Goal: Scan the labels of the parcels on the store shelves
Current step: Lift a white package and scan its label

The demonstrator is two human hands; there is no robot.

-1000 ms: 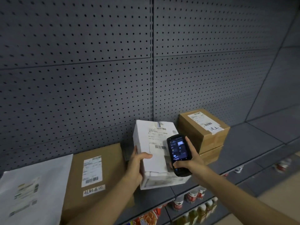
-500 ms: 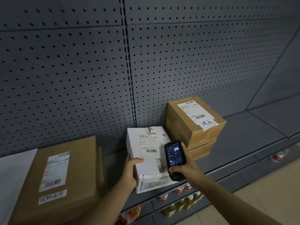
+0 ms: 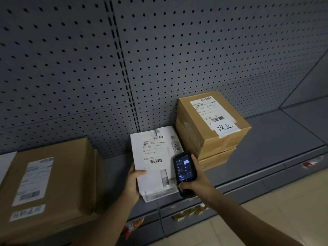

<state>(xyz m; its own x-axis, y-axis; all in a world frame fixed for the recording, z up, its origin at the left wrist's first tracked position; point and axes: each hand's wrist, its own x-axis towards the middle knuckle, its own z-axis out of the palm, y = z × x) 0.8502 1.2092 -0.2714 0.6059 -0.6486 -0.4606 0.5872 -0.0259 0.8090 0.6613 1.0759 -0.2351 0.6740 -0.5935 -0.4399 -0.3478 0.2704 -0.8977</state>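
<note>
White parcel (image 3: 156, 166) on shelf (image 3: 276, 139), near edge gripped by left hand (image 3: 133, 181). Handheld scanner (image 3: 184, 173) clasped in right hand (image 3: 195, 180), just right of label barcode (image 3: 156, 161). Scanner to be aimed squarely at barcode; parcel to be held steady.

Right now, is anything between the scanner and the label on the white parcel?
Nothing visible. The right hand holds the scanner just right of the label, which lies uncovered on the white parcel; the left hand grips the parcel's left edge, thumb below the barcode.
</note>
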